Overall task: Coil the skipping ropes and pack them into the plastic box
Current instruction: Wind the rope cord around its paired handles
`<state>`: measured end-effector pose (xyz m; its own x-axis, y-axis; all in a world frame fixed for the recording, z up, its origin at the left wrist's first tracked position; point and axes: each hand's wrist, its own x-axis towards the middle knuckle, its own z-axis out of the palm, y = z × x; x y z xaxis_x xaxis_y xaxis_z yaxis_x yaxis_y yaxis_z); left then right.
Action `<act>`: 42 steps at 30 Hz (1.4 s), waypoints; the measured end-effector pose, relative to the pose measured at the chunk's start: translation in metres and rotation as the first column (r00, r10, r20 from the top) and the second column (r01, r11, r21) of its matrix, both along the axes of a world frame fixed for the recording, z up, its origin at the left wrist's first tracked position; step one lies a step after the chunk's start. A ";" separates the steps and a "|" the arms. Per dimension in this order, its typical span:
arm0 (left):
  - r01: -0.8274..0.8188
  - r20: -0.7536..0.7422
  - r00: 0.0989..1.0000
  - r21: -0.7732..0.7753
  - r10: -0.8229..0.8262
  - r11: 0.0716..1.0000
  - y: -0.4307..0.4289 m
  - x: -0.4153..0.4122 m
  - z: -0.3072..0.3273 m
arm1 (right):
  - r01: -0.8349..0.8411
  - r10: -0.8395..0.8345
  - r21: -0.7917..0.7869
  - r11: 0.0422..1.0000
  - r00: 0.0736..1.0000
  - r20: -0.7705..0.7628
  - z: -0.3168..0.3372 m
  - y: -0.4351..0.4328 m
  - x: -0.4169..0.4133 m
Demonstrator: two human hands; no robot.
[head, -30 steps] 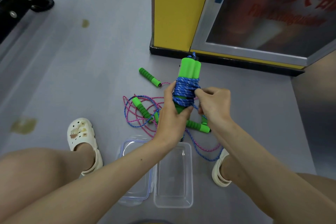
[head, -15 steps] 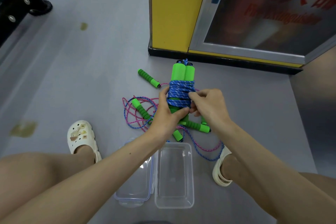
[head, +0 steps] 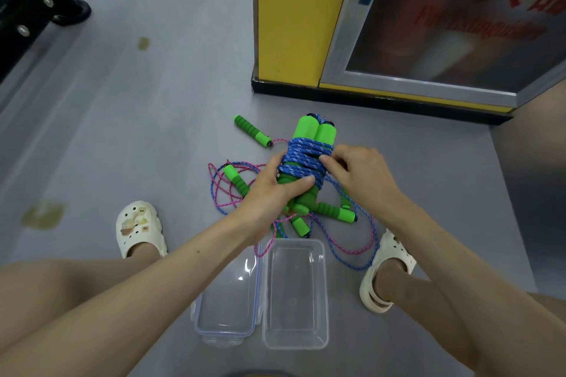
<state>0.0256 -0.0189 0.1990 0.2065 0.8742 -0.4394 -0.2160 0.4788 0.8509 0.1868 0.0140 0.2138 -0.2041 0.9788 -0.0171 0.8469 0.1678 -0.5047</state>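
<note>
Squatting over the grey floor (head: 122, 107), the person has everything laid out between the knees; no bench in use. Yellow cabinet (head: 291, 24) stands beyond both grips and is not part of the job.

Plastic box (head: 325, 294): open, nothing in it, on the floor nearer the body than the grips, just under the left forearm. Lid (head: 226, 327) lies against its left side. Judgement: parked there so a finished coil needs only a short move back and down.

Loose ropes (head: 352, 251): pink and blue cords tangled on the floor below and around both grips, green handles scattered among them, one handle (head: 251, 131) out to the left of the left grip. Not yet coiled, so most of the task remains.

Bundle (head: 303, 159): blue rope wound in tight turns round two green handles set side by side, held between the grips, handle tops pointing away from the body. Pairing the handles likely gives a stiff core to wind on.

Left grip (head: 275, 193): clenched round the lower part of the bundle, thumb (head: 301, 182) across the front under the turns. Reads as the anchor, stopping the turns from sliding off.

Right grip (head: 361, 171): fingers curled, fingertips (head: 325, 159) pinching the outer turns on the bundle's right side. Probably tucking the rope in to lock it; the free end is hidden, cannot confirm.

Risk: a loose tuck would let the coil spring open on release.
</note>
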 end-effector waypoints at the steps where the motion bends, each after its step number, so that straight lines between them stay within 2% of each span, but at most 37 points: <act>1: 0.001 0.020 1.000 -0.011 0.000 1.000 0.001 -0.003 0.002 | -0.014 0.014 0.015 1.000 1.000 -0.010 0.001 0.000 0.000; 5: 0.005 0.073 0.997 -0.071 0.000 0.997 0.007 -0.012 0.011 | -0.007 0.011 0.030 1.000 0.988 -0.155 0.002 0.001 -0.002; 11: -0.067 0.154 0.984 -0.158 0.091 0.985 0.012 -0.012 0.015 | 0.067 -0.065 -0.002 0.998 0.960 -0.274 0.001 -0.002 -0.007; 16: -0.112 0.177 0.972 -0.228 0.154 0.967 0.017 -0.009 0.019 | 0.055 -0.092 -0.108 0.993 0.922 -0.375 0.000 -0.004 -0.009; 20: -0.125 0.161 0.973 -0.242 0.167 0.962 0.020 -0.006 0.016 | 0.045 -0.086 -0.113 0.993 0.919 -0.385 -0.001 -0.005 -0.008; 24: -0.161 0.142 0.971 -0.218 0.195 0.963 0.020 -0.003 0.013 | 0.040 -0.054 -0.056 0.998 0.959 -0.277 -0.001 -0.009 -0.006; 26: -0.161 0.119 0.976 -0.173 0.182 0.972 0.018 -0.001 0.009 | 0.069 -0.112 -0.139 0.988 0.936 -0.332 -0.004 -0.010 -0.005; 27: -0.154 0.109 0.979 -0.154 0.171 0.976 0.017 0.000 0.006 | 0.094 -0.179 -0.222 0.970 0.898 -0.402 -0.005 -0.008 -0.004; 29: -0.150 0.097 0.982 -0.137 0.164 0.979 0.016 0.001 0.004 | 0.138 -0.372 -0.428 0.893 0.761 -0.532 -0.005 -0.006 -0.006; 30: -0.151 0.102 0.981 -0.138 0.165 0.979 0.015 0.002 0.003 | 0.151 -0.445 -0.497 0.855 0.707 -0.550 -0.003 -0.004 -0.005; 31: -0.150 0.112 0.980 -0.143 0.167 0.978 0.014 0.003 0.002 | 0.157 -0.470 -0.527 0.835 0.702 -0.535 -0.003 -0.003 -0.005; 34: -0.130 0.133 0.980 -0.139 0.148 0.982 0.013 0.004 0.002 | 0.116 -0.350 -0.480 0.869 0.831 -0.433 -0.003 -0.004 -0.004; 37: -0.149 0.129 0.978 -0.128 0.165 0.981 0.012 0.005 -0.001 | 0.093 -0.256 -0.390 0.916 0.884 -0.391 -0.007 -0.006 -0.003; 40: -0.184 0.117 0.972 -0.146 0.202 0.972 0.009 0.006 -0.004 | 0.075 -0.140 -0.238 0.968 0.953 -0.270 -0.013 -0.008 -0.004; 42: -0.204 0.100 0.970 -0.164 0.222 0.965 0.008 0.006 -0.007 | 0.027 -0.074 -0.198 0.980 0.970 -0.231 -0.016 -0.010 -0.004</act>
